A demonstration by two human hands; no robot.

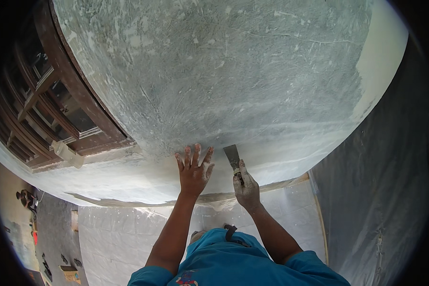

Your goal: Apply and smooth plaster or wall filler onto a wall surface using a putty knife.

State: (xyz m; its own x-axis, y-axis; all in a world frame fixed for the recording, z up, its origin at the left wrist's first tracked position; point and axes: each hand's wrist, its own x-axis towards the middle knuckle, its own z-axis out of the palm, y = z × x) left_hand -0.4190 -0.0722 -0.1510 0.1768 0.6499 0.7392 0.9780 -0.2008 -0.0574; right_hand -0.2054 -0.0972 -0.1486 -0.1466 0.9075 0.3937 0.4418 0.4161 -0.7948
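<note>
Before a patchy gray wall (233, 86), a dusty left hand (194, 175) spreads wide open while the powder-coated right hand (247, 191) grips a flat-bladed scraper (232, 156).

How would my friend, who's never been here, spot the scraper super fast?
Find the big, patchy grey and white wall, then look low in its middle for the right hand. The scraper sticks up from that hand. Unlike the empty left hand nearby, it's flat, dark grey and wider at its tip.
</note>
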